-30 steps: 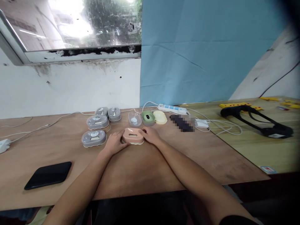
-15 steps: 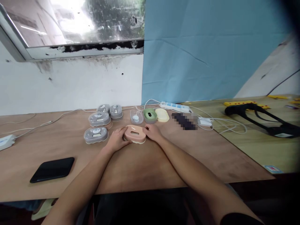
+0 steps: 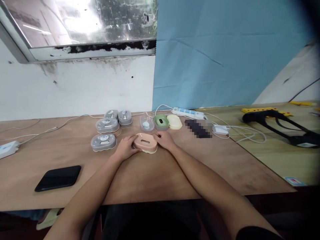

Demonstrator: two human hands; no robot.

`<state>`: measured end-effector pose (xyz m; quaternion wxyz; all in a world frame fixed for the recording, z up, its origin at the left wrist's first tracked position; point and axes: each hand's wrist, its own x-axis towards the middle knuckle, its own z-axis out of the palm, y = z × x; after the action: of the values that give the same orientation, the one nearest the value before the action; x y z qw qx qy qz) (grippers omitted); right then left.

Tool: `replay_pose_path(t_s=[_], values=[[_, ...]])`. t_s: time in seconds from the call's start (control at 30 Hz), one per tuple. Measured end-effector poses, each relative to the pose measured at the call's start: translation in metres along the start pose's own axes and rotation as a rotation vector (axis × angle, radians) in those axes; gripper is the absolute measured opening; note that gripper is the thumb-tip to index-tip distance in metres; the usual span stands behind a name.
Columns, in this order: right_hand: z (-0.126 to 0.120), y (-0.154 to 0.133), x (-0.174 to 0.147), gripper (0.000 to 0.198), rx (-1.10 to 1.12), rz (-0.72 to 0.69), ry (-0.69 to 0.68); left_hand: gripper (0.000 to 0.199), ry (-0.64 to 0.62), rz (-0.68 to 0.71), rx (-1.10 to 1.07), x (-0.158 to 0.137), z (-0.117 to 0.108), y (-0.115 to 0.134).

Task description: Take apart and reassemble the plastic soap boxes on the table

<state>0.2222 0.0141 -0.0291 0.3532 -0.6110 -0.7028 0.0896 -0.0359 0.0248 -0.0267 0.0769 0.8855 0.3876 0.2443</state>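
So: 1 pink soap box (image 3: 145, 142) on table (image 3: 155, 176), centre, w/ left hand (image 3: 125, 149) & right hand (image 3: 165, 140) cupping its ends, fingers curled. 4 grey lidded boxes (image 3: 103, 142) to left; behind: 1 clear tray (image 3: 146, 123) w/ round white piece inside, 1 green box (image 3: 161, 122), 1 yellow lid (image 3: 174, 122).

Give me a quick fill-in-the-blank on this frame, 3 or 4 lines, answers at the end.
1. Both the left hand and the right hand rest on the ____ soap dish.
2. The green soap dish sits between a clear one and a ____ one.
3. A black ____ lies flat on the table to the left hand's side.
4. The backdrop behind the power strip is ____.

Missing words: pink; yellow; phone; blue
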Motion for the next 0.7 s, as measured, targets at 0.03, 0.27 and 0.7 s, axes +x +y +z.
replay_pose_path(t_s=[0.03,0.27,0.7], values=[[-0.0006,-0.0006,-0.0003,0.036,0.006,-0.008,-0.003,0.075,-0.003,-0.004,-0.003,0.0002,0.0007,-0.001],[-0.003,-0.0049,-0.0019,0.035,0.055,-0.021,-0.003,0.071,-0.001,-0.008,-0.02,0.0009,0.0034,-0.0045],[0.0005,-0.002,0.0007,0.032,-0.038,-0.019,-0.156,0.073,-0.104,-0.066,-0.005,0.003,0.0033,-0.0033]])
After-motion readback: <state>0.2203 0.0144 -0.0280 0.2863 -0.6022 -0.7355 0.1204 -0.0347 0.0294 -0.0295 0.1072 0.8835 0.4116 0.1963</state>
